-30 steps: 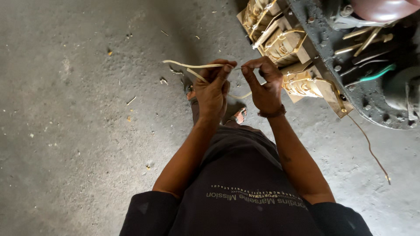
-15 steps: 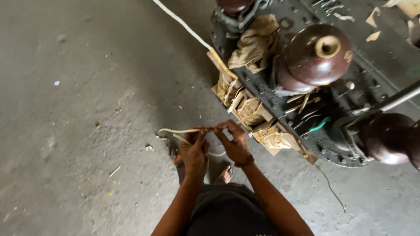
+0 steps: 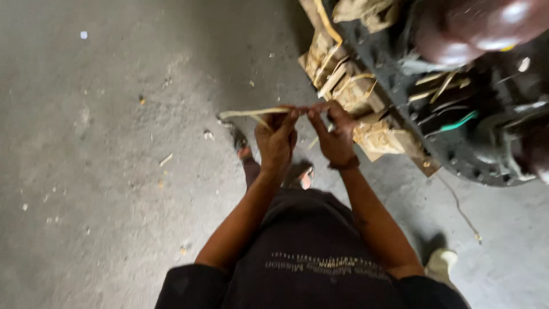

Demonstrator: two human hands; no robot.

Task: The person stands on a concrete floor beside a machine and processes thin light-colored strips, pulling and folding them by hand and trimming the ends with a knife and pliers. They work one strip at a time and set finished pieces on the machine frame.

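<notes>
Both my hands are raised in front of me over the concrete floor. My left hand pinches a pale flat strip that sticks out to the left. My right hand pinches the same strip at its right end, fingertips almost touching those of the left. Just beyond my right hand sits a dark machine core wrapped with tan paper-like windings.
A large dark machine with brown rounded insulators and a green wire fills the upper right. A thin loose wire trails on the floor at right. Small scraps litter the grey floor. My sandalled feet are below my hands.
The view has swung and closed in on my hands. Both hands keep their hold on the strip, now stretched out nearly straight to the left.
</notes>
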